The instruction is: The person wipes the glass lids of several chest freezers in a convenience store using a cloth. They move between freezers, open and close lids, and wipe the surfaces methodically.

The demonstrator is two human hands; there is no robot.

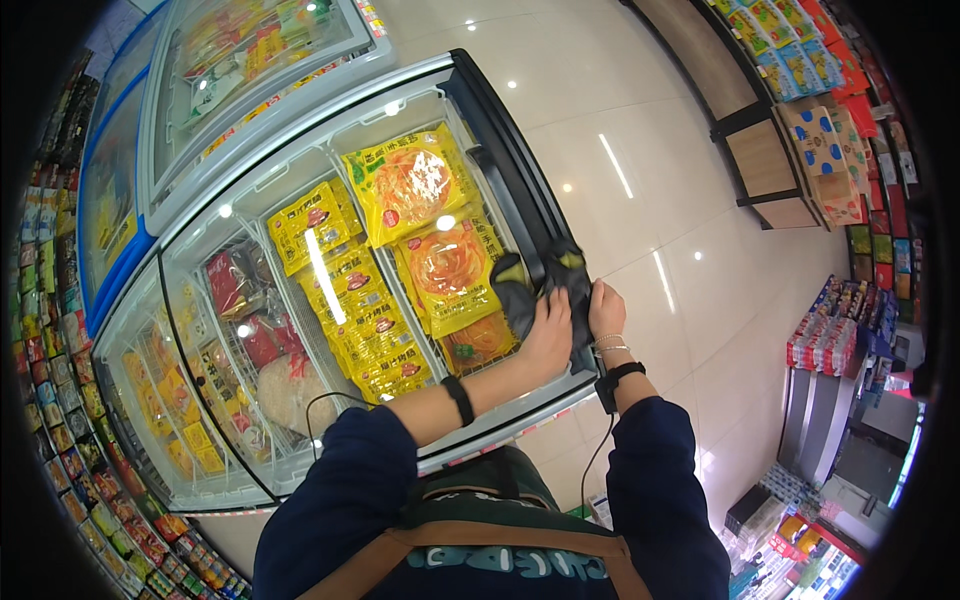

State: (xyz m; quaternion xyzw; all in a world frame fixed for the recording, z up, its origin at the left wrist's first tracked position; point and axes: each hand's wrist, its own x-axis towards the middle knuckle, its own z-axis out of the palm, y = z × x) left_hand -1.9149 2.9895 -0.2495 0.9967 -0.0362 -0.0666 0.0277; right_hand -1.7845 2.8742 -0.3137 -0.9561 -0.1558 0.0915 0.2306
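In front of me, over the right end of a glass-topped chest freezer (440,70), is what looks like a pair of dark gloves (566,300) with yellow-green patches. My left hand (546,338) has its fingers closed on them from the near side. At their right edge, my right hand (606,312) grips the same dark material between thumb and fingers. The freezer's black end frame (520,180) lies behind the gloves. Left of them, under the glass, are yellow food packets (445,275) with pictures of round, flat food.
Further left inside the freezer are smaller yellow packets (350,300) and red packages (270,338). A second freezer (160,120) adjoins at the upper left. Pale floor tiles (640,200) lie on the right, with wooden shelving (755,160) beyond. A cable (595,465) hangs from my right wrist.
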